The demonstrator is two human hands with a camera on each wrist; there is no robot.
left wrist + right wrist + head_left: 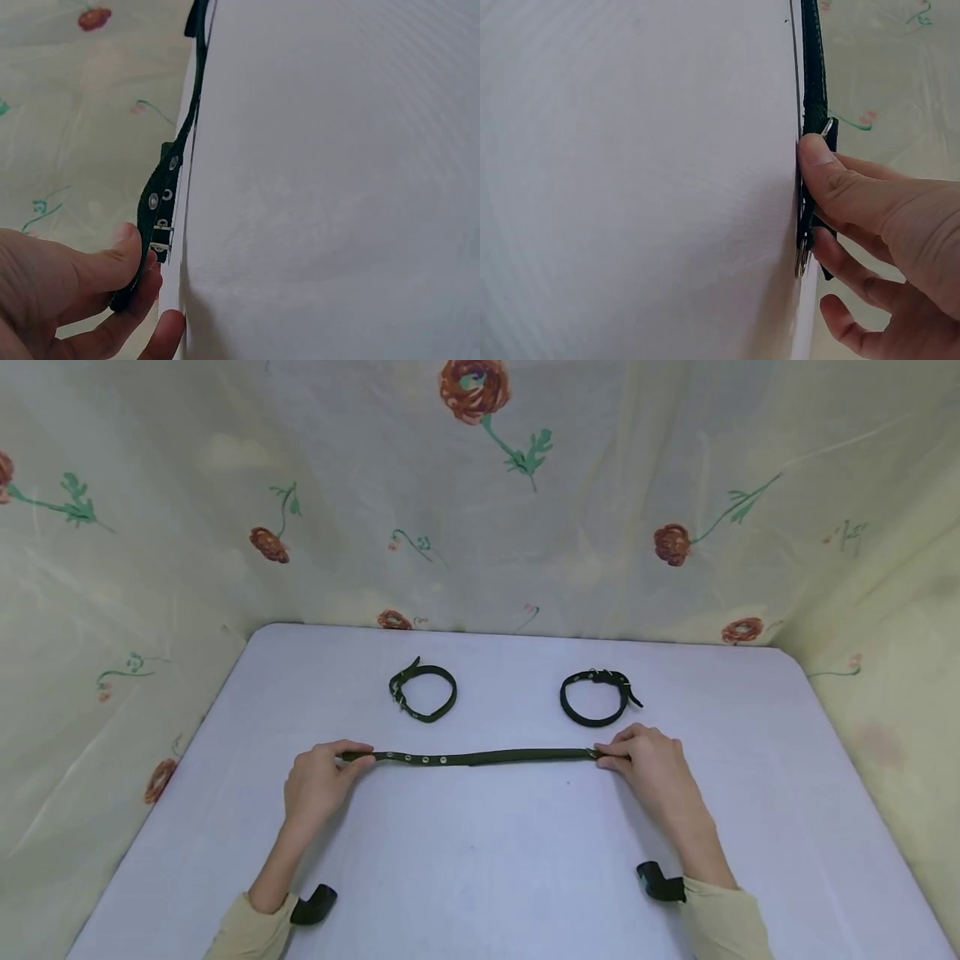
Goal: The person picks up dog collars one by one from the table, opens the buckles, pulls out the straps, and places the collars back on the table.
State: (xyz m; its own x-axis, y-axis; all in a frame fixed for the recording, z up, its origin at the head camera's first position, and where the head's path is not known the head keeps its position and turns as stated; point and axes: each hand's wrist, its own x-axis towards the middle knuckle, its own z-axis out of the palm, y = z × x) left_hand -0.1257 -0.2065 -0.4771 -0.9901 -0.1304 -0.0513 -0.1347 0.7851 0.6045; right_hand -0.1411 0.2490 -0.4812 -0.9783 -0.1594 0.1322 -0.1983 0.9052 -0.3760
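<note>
A dark green collar (517, 756) is stretched out straight from side to side, a row of metal eyelets along its left part. My left hand (318, 781) pinches its eyelet end between thumb and fingers; the left wrist view shows the tip of the strap (150, 199) poking out below the thumb. At the other end my right hand (656, 777) pinches the strap near its metal buckle (802, 259), which the fingers partly cover. Beyond the strap lie two buckled collars in loops, one at the left (424, 693) and one at the right (595, 699).
All of this is on a white table (480, 877) with rounded far corners. A pale curtain (360, 460) printed with flowers hangs behind it and along both sides. Black devices sit at the left wrist (315, 904) and the right wrist (660, 883).
</note>
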